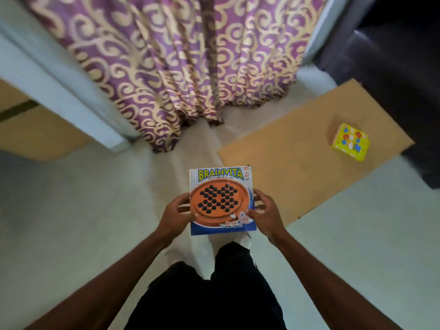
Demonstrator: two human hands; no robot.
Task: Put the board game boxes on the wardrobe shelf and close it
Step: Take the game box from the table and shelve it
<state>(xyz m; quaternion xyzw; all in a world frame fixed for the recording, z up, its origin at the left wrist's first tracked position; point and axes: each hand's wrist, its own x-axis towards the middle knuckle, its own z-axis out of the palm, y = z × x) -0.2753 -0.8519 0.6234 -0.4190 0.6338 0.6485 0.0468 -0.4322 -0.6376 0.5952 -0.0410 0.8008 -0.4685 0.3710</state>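
A flat Brainvita board game box [221,200], blue and white with an orange peg board printed on it, is held face up in front of me at waist height. My left hand [177,214] grips its left edge, thumb on top. My right hand [264,211] grips the right edge the same way. A second, small yellow game box [350,145] lies on a brown cardboard sheet [297,158] on the floor at the right. No wardrobe shelf is in view.
A purple curtain with cream swirls [176,63] hangs straight ahead. A pale wall corner [59,91] and a wooden panel [31,136] stand at the left. A dark piece of furniture [400,67] fills the upper right. Pale floor lies around my feet.
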